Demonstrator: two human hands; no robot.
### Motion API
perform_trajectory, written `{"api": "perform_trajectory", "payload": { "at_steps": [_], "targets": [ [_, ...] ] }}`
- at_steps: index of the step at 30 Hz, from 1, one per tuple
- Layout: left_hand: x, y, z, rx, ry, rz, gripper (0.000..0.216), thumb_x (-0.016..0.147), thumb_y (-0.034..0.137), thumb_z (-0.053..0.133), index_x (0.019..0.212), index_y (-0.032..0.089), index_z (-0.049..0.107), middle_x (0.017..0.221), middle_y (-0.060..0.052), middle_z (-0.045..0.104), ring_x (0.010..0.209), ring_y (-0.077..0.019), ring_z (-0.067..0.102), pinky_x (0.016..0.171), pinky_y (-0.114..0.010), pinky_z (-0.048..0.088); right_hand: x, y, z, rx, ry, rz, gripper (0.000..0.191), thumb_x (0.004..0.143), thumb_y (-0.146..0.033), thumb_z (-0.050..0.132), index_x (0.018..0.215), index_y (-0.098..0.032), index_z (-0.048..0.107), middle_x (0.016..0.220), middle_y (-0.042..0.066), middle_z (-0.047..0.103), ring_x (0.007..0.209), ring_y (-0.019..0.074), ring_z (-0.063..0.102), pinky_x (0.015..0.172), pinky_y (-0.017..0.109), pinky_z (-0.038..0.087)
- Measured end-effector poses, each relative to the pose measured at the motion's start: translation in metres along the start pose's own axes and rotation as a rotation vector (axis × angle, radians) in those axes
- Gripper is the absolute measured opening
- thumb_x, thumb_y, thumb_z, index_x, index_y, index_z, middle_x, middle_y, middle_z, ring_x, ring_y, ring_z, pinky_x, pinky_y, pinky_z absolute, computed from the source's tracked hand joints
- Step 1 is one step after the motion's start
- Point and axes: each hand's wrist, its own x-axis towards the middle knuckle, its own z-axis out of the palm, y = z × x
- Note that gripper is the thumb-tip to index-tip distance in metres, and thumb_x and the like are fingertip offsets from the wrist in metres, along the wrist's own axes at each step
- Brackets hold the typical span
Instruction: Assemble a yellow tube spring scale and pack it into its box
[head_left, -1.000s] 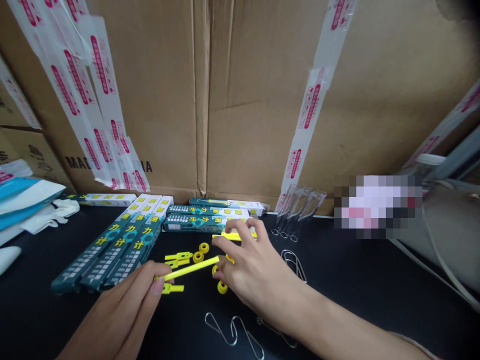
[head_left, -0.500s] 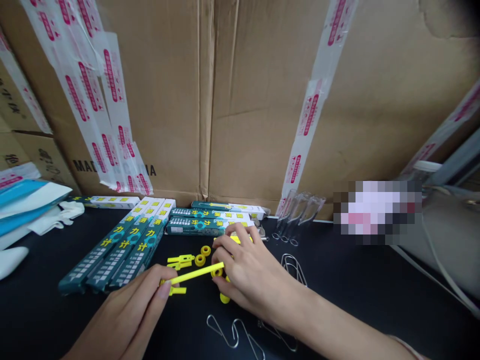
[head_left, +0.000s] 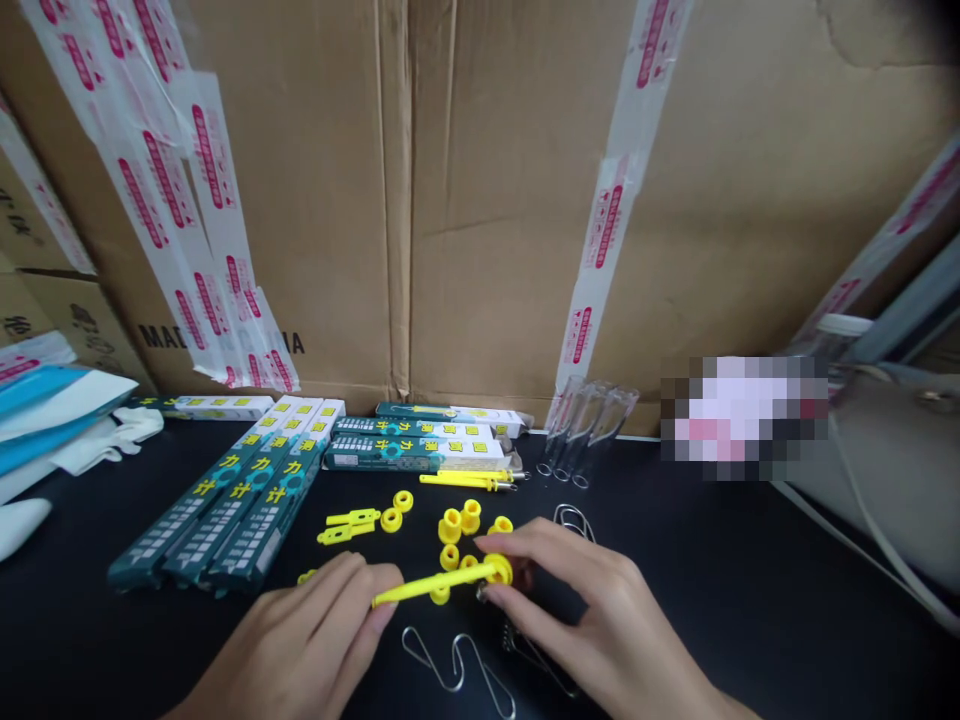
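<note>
My left hand (head_left: 315, 625) pinches one end of a slim yellow plastic rod (head_left: 435, 583), which points to the right. At the rod's far end sits a round yellow flanged cap (head_left: 499, 570), between the thumb and forefinger of my right hand (head_left: 592, 600). Whether the rod's end is inside the cap or just in front of it, I cannot tell. Several loose yellow flanged caps (head_left: 450, 525) stand on the black tabletop beside the rod. Two yellow rings (head_left: 391, 519) and flat slotted yellow pieces (head_left: 347, 534) lie beyond my left hand.
Green and white printed boxes (head_left: 255, 490) lie at the left and back. Yellow rods with metal hooks (head_left: 472, 481) rest before the back boxes. Clear tubes (head_left: 577, 440) lean on the large carton (head_left: 495, 250). Bent wire hooks (head_left: 457, 665) lie in front. A grey bag (head_left: 892, 470) is at right.
My right hand has moved right and toward me, uncovering the caps and hooked rods. My left hand has shifted slightly right and nearer with the rod, whose far end now meets the cap.
</note>
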Motion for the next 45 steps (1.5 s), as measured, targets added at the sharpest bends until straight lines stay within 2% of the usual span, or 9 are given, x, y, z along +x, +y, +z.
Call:
{"api": "perform_trajectory", "payload": {
  "at_steps": [5, 10, 12, 15, 20, 24, 30, 37, 45],
  "targets": [
    [0.02, 0.011, 0.005, 0.068, 0.127, 0.05, 0.051, 0.116, 0.019, 0.014, 0.1, 0.02, 0.062, 0.075, 0.006, 0.08, 0.063, -0.0128, 0.078, 0.053, -0.025, 0.052, -0.025, 0.008, -0.004, -0.036, 0.066, 0.07, 0.011, 0.096, -0.028, 0.074, 0.104, -0.028, 0.067, 0.094, -0.004, 0.077, 0.079, 0.0153, 0.076, 0.074, 0.022, 0.062],
    [0.014, 0.011, 0.009, 0.022, 0.186, 0.048, 0.046, 0.117, 0.023, 0.018, 0.101, 0.024, 0.061, 0.075, 0.009, 0.081, 0.065, -0.0104, 0.078, 0.057, -0.023, 0.051, -0.037, 0.007, -0.003, 0.072, 0.088, 0.161, 0.022, 0.094, -0.03, 0.076, 0.094, -0.029, 0.054, 0.1, -0.007, 0.081, 0.084, 0.0132, 0.079, 0.078, 0.017, 0.064],
    [0.008, 0.01, 0.01, 0.014, 0.173, 0.03, 0.043, 0.117, 0.024, 0.019, 0.105, 0.024, 0.06, 0.08, 0.01, 0.081, 0.07, -0.0104, 0.079, 0.062, -0.023, 0.051, -0.038, 0.006, -0.001, 0.058, 0.111, 0.127, 0.025, 0.093, -0.03, 0.078, 0.093, -0.029, 0.053, 0.095, -0.008, 0.08, 0.079, 0.0127, 0.078, 0.075, 0.017, 0.064],
    [0.002, 0.009, 0.01, 0.028, 0.072, 0.028, 0.039, 0.117, 0.025, 0.02, 0.111, 0.025, 0.059, 0.088, 0.011, 0.082, 0.079, -0.0102, 0.079, 0.071, -0.022, 0.052, -0.038, 0.006, 0.003, 0.043, 0.123, 0.071, 0.027, 0.092, -0.032, 0.079, 0.094, -0.029, 0.052, 0.091, -0.007, 0.078, 0.075, 0.0128, 0.077, 0.072, 0.018, 0.064],
    [-0.003, 0.008, 0.016, -0.003, 0.173, 0.053, 0.042, 0.117, 0.025, 0.02, 0.108, 0.024, 0.06, 0.083, 0.01, 0.082, 0.073, -0.0117, 0.078, 0.067, -0.024, 0.051, -0.037, 0.005, 0.008, 0.071, 0.141, 0.065, 0.032, 0.09, -0.038, 0.082, 0.093, -0.029, 0.051, 0.091, -0.008, 0.076, 0.076, 0.013, 0.076, 0.072, 0.018, 0.063],
    [0.0, 0.009, 0.017, -0.047, 0.176, 0.051, 0.039, 0.117, 0.026, 0.023, 0.108, 0.025, 0.06, 0.083, 0.01, 0.081, 0.072, -0.0121, 0.078, 0.069, -0.024, 0.051, -0.036, 0.002, 0.009, 0.115, 0.081, 0.025, 0.028, 0.09, -0.035, 0.082, 0.098, -0.029, 0.056, 0.099, -0.005, 0.077, 0.082, 0.015, 0.078, 0.075, 0.02, 0.064],
    [0.009, 0.009, 0.009, -0.224, 0.04, 0.016, 0.039, 0.117, 0.032, 0.02, 0.101, 0.028, 0.055, 0.076, 0.01, 0.076, 0.065, -0.0109, 0.076, 0.059, -0.023, 0.05, -0.035, -0.003, 0.006, 0.191, 0.022, -0.036, 0.028, 0.094, -0.014, 0.075, 0.115, -0.031, 0.065, 0.115, -0.002, 0.08, 0.102, 0.0153, 0.077, 0.092, 0.02, 0.061],
    [0.0, 0.0, 0.007, -0.37, -0.15, -0.017, 0.031, 0.116, 0.041, 0.025, 0.115, 0.031, 0.055, 0.094, 0.012, 0.077, 0.076, -0.0087, 0.077, 0.067, -0.018, 0.053, -0.035, -0.003, 0.004, 0.151, 0.041, 0.059, 0.041, 0.091, -0.014, 0.077, 0.125, -0.034, 0.067, 0.106, -0.005, 0.079, 0.088, 0.0124, 0.076, 0.083, 0.016, 0.06],
    [-0.003, 0.002, 0.006, -0.391, -0.158, -0.028, 0.031, 0.116, 0.042, 0.028, 0.108, 0.029, 0.055, 0.087, 0.01, 0.074, 0.072, -0.0099, 0.075, 0.066, -0.019, 0.052, -0.031, -0.002, 0.005, 0.167, 0.014, 0.019, 0.032, 0.09, -0.018, 0.08, 0.117, -0.031, 0.07, 0.109, -0.002, 0.079, 0.091, 0.0143, 0.076, 0.085, 0.019, 0.06]
  ]
}}
